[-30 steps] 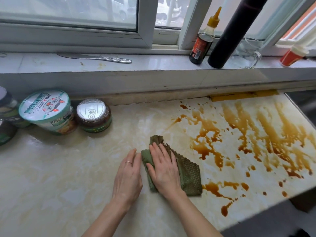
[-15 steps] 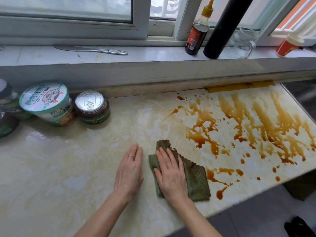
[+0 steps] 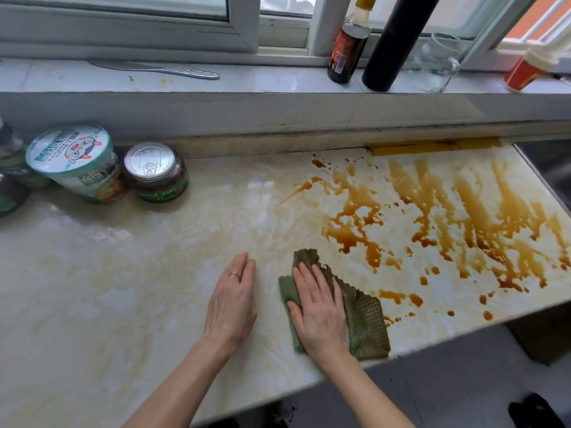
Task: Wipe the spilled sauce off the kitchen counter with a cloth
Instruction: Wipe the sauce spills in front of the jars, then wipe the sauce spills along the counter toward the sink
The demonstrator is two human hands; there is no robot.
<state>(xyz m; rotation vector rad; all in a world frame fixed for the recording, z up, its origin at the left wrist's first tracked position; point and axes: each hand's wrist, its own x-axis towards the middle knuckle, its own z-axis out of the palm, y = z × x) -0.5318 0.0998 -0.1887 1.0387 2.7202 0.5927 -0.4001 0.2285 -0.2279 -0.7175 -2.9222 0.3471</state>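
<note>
A green waffle-weave cloth [image 3: 363, 319] lies flat on the pale marble counter [image 3: 123, 273] close to its front edge. My right hand [image 3: 318, 313] presses down on the cloth's left part with fingers spread. My left hand [image 3: 233, 304] rests flat on the bare counter just left of the cloth, holding nothing. Brown sauce [image 3: 355, 223] is splashed over the counter's right half in streaks and drops, starting just right of the cloth and reaching the right edge. The counter left of the cloth shows only faint yellowish smears.
A lidded tub [image 3: 77, 162] and a glass jar [image 3: 157, 173] stand at the back left. On the windowsill are a knife [image 3: 160, 69], a sauce bottle [image 3: 347, 47], a black cylinder [image 3: 392, 44], a glass mug [image 3: 438, 63] and a red cup [image 3: 525, 71]. A sink edge [image 3: 543, 180] borders the right.
My right hand has slid the cloth to the right and toward the front edge, over the sauce drops that lay there. My left hand stays flat on the counter, and the gap to the cloth has widened.
</note>
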